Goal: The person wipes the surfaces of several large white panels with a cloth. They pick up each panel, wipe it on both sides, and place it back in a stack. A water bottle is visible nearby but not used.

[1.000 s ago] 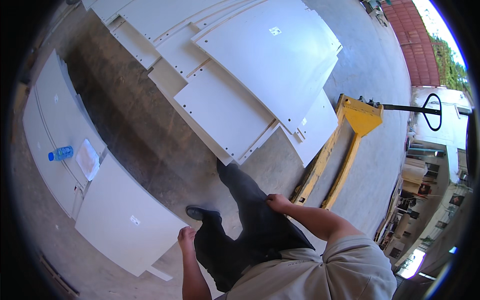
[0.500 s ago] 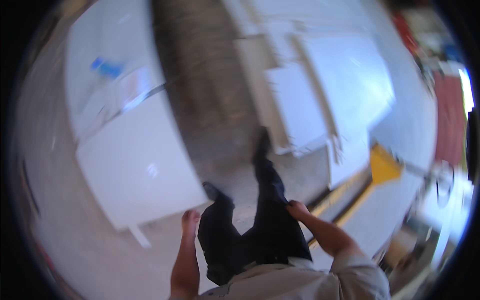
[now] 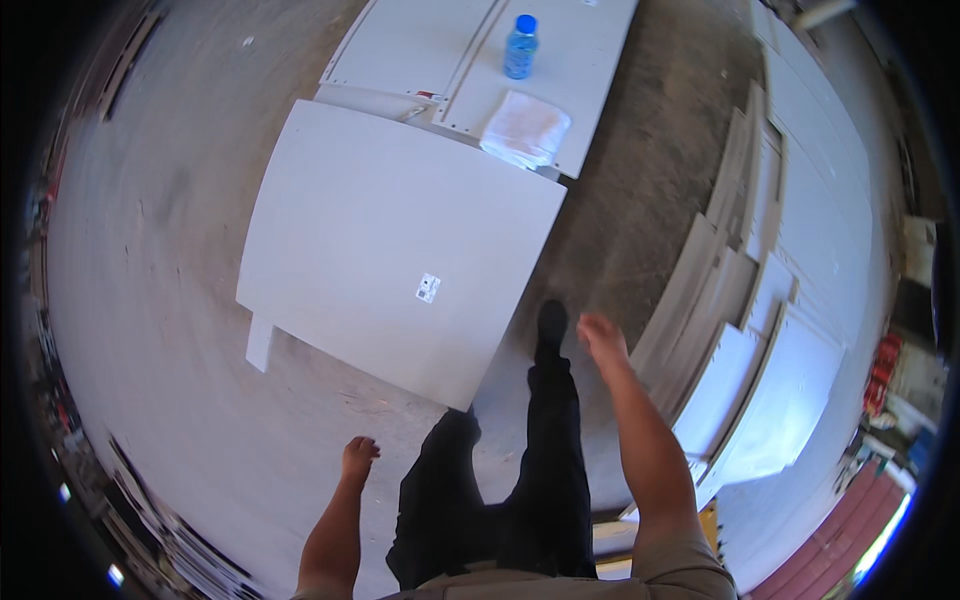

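Observation:
Both my hands swing free beside my body, touching nothing. Low at the left, my left hand point(image 3: 360, 457) is empty, its loosely bent fingers a little apart. My right hand point(image 3: 603, 338) is out in front of my right leg, also empty and loosely curled. The nearest thing ahead is a large white panel point(image 3: 370, 210) with a small printed label point(image 3: 428, 288), lying flat on top of other panels. Farther along that stack stand a blue-capped bottle point(image 3: 520, 50) of blue liquid and a folded white cloth point(image 3: 527, 128).
More white panels point(image 3: 765, 390) lie stacked on the right, with a strip of brown floor point(image 3: 650, 130) between the stacks. A white strip point(image 3: 260, 342) sticks out under the front panel's left corner. Part of something yellow point(image 3: 709, 525) shows behind my right arm.
My view has turned left, so the panel stack now lies ahead and the yellow thing is mostly hidden. My right hand has left my thigh and swung forward; my left hand has moved away from my leg.

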Motion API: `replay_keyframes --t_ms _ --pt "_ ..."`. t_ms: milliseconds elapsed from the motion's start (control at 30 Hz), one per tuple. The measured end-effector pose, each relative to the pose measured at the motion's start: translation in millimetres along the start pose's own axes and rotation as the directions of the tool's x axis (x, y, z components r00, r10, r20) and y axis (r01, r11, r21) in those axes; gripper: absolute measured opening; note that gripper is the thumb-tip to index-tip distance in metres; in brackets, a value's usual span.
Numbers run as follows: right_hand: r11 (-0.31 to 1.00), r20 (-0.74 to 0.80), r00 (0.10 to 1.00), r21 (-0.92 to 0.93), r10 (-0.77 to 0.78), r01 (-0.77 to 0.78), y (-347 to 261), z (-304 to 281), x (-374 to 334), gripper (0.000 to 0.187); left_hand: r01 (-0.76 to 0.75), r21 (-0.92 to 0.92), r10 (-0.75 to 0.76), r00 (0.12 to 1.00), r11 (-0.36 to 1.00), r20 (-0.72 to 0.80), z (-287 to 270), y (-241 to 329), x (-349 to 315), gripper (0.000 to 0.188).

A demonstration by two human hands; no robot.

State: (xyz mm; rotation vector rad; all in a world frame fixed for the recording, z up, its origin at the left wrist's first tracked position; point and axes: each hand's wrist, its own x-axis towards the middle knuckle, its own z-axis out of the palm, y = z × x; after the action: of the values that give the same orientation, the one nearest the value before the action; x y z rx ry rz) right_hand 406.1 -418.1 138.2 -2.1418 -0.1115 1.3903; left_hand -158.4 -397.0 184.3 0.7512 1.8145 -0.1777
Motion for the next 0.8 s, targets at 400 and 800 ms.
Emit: replay_keyframes --t_ms 400,800 --pt "0.317 -0.038 0.716 -0.912 -0.697 0.260 -280 201 231 0.097 0.066 -0.146 -0.063 0.998 0.987 0.026 162 37 -55 0.031" --pt "0.714 -0.125 0.948 0.631 -0.294 0.304 -284 122 221 0.048 0.141 -0.203 -0.152 0.988 0.969 -0.038 143 36 -64 0.031"
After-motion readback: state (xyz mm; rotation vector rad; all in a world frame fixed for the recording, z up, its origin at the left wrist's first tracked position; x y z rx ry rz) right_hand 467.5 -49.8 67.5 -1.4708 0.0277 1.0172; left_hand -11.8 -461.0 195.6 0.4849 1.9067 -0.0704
